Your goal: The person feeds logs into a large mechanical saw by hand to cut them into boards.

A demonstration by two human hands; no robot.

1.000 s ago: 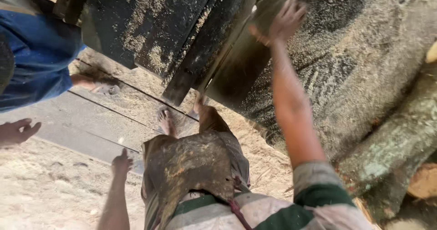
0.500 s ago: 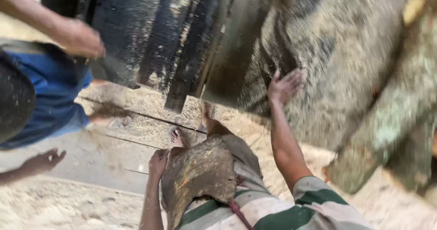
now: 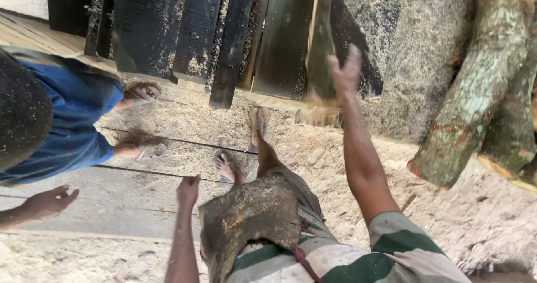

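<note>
right hand (image 3: 345, 70) raised, fingers spread, touching thin wood slab (image 3: 323, 42) far centre, not gripped | left hand (image 3: 188, 189) hanging loose, open, empty | slab upright against dark planks (image 3: 224, 36), lift not begun

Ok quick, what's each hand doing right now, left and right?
Left hand: hanging low beside the leg, fingers loosely curled, holding nothing.
Right hand: raised and open, fingers spread, at the wooden slab; contact cannot be told.
</note>
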